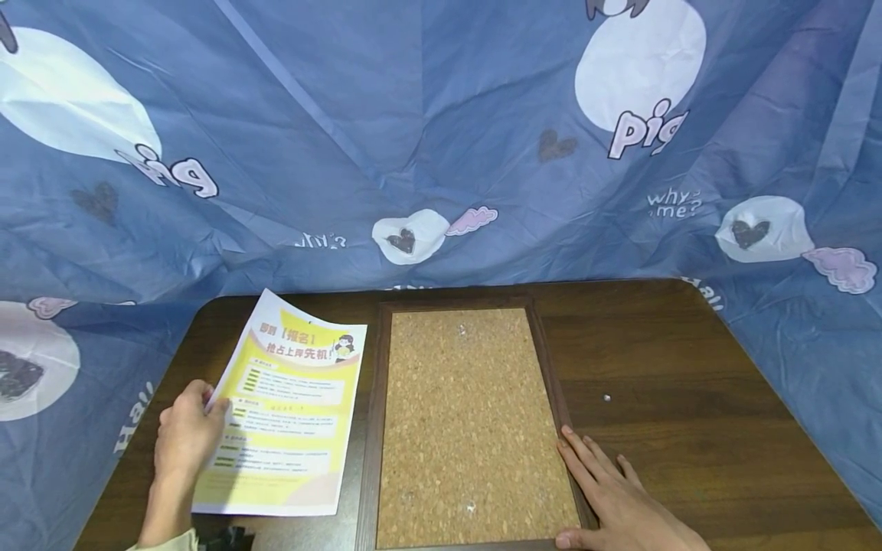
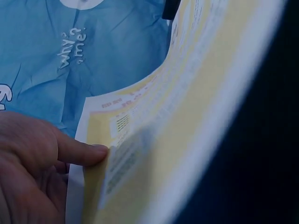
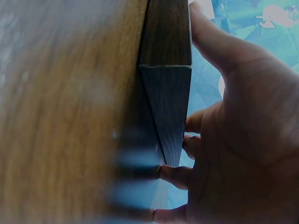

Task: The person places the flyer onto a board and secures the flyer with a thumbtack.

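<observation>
My left hand (image 1: 188, 432) pinches a yellow and white printed flyer (image 1: 289, 413) at its left edge, thumb on the printed face. In the left wrist view the thumb presses on the flyer (image 2: 173, 140), which bends in a curve. A cork board (image 1: 475, 428) with a dark wooden frame lies on the table to the right of the flyer. My right hand (image 1: 613, 497) rests at the lower right of that frame, fingers extended along its right side. In the right wrist view the thumb and fingers lie along the frame (image 3: 170, 93).
Small clear pieces (image 1: 471, 506) sit on the cork near its top and bottom. Another small clear piece (image 1: 606, 397) lies on the brown wooden table (image 1: 661, 344) right of the board. Behind hangs a blue printed cloth (image 1: 482, 176), reaching down around the table's edges.
</observation>
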A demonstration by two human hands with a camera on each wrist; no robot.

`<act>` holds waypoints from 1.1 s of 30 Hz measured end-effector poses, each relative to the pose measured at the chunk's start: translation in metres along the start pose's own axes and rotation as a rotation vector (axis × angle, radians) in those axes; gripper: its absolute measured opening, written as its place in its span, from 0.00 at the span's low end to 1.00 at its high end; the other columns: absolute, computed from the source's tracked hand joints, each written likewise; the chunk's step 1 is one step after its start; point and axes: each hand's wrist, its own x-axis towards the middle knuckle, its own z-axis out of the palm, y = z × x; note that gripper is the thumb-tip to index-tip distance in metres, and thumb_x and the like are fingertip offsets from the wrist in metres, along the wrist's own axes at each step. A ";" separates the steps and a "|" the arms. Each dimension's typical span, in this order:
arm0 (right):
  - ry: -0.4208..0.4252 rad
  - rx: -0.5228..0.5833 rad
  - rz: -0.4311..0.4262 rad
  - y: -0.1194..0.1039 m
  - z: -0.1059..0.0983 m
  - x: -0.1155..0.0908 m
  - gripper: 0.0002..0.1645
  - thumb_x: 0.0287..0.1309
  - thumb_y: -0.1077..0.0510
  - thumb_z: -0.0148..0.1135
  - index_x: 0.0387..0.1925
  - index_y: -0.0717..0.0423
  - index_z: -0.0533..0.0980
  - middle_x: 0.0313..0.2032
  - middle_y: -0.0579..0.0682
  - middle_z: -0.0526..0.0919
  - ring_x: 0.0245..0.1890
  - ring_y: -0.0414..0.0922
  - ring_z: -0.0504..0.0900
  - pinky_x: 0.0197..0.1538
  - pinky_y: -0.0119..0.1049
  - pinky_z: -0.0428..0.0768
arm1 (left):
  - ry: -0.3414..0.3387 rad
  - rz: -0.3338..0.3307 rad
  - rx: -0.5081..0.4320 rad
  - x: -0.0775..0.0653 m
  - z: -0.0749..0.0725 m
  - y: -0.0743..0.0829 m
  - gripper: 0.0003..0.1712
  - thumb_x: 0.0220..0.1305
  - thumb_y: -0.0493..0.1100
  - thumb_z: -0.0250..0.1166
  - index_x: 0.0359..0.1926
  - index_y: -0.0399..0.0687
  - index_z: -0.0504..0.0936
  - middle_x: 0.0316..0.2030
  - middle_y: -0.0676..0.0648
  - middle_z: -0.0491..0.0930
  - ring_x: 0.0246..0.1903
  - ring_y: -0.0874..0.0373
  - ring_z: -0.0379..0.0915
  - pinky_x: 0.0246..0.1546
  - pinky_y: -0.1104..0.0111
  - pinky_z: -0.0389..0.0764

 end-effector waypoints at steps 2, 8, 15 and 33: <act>-0.003 -0.001 0.004 0.000 0.000 0.000 0.65 0.53 0.27 0.63 0.78 0.54 0.45 0.77 0.56 0.43 0.70 0.71 0.53 0.49 0.81 0.59 | 0.008 -0.013 -0.006 0.000 -0.001 0.000 0.09 0.67 0.37 0.58 0.43 0.32 0.72 0.29 0.30 0.77 0.25 0.38 0.74 0.21 0.50 0.69; -0.011 0.002 0.011 0.000 0.000 0.000 0.65 0.53 0.27 0.64 0.78 0.53 0.44 0.77 0.57 0.43 0.70 0.71 0.52 0.50 0.81 0.59 | 0.013 -0.049 -0.057 0.004 -0.002 -0.002 0.15 0.69 0.35 0.56 0.47 0.23 0.74 0.26 0.29 0.78 0.19 0.46 0.75 0.15 0.59 0.71; -0.021 0.015 0.018 0.000 -0.001 0.001 0.65 0.53 0.28 0.64 0.78 0.53 0.44 0.77 0.57 0.43 0.70 0.71 0.52 0.50 0.81 0.59 | -0.030 -0.108 -0.142 0.005 -0.007 -0.004 0.18 0.69 0.38 0.54 0.48 0.22 0.74 0.23 0.34 0.78 0.15 0.53 0.74 0.13 0.61 0.74; -0.042 0.041 0.028 0.001 -0.001 0.001 0.63 0.55 0.29 0.63 0.78 0.53 0.45 0.78 0.55 0.41 0.70 0.71 0.51 0.50 0.82 0.57 | -0.188 -0.178 -0.439 0.004 -0.013 0.006 0.22 0.74 0.38 0.52 0.58 0.21 0.68 0.26 0.41 0.84 0.20 0.51 0.82 0.18 0.60 0.81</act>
